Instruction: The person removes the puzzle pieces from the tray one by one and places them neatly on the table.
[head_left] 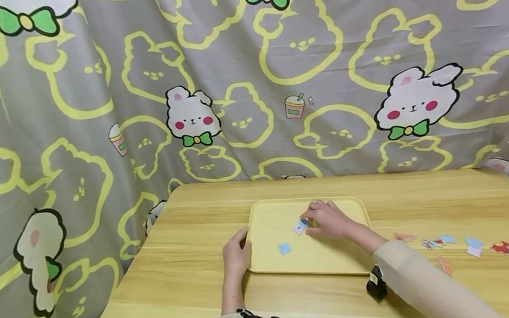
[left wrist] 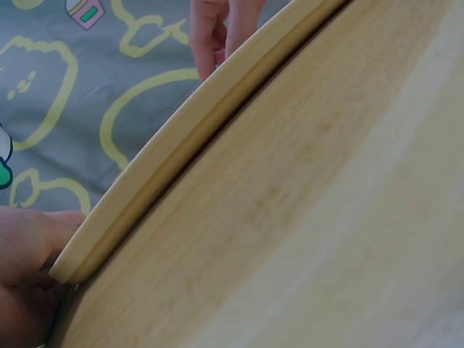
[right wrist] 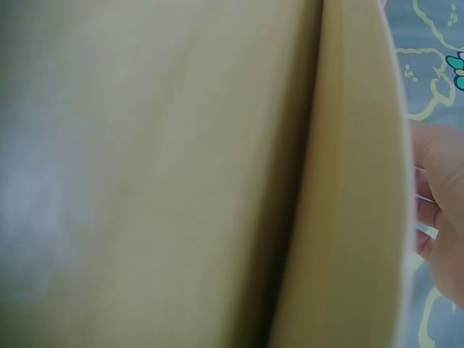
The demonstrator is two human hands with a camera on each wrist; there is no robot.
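A shallow yellow tray [head_left: 263, 209] lies on the wooden table. At its left edge my left hand [head_left: 237, 252] grips the rim; in the left wrist view that hand [left wrist: 32, 250] has its thumb by the rim and fingers lower down. Over the tray's middle, my right hand [head_left: 329, 220] pinches a small blue paper piece [head_left: 304, 222] between thumb and fingers. Right beside that piece is a white paper piece [head_left: 298, 229] with a dark mark. Another light blue paper piece [head_left: 284, 248] lies nearer the tray's front left. In the right wrist view the tray wall partly hides my right hand [right wrist: 444, 210].
On the table [head_left: 165, 288] right of the tray lie several small cutouts: an orange one [head_left: 403, 236], a blue and white one [head_left: 474, 246], a red one [head_left: 502, 248] and others near my right sleeve. A patterned curtain [head_left: 239, 71] hangs behind and left of the table.
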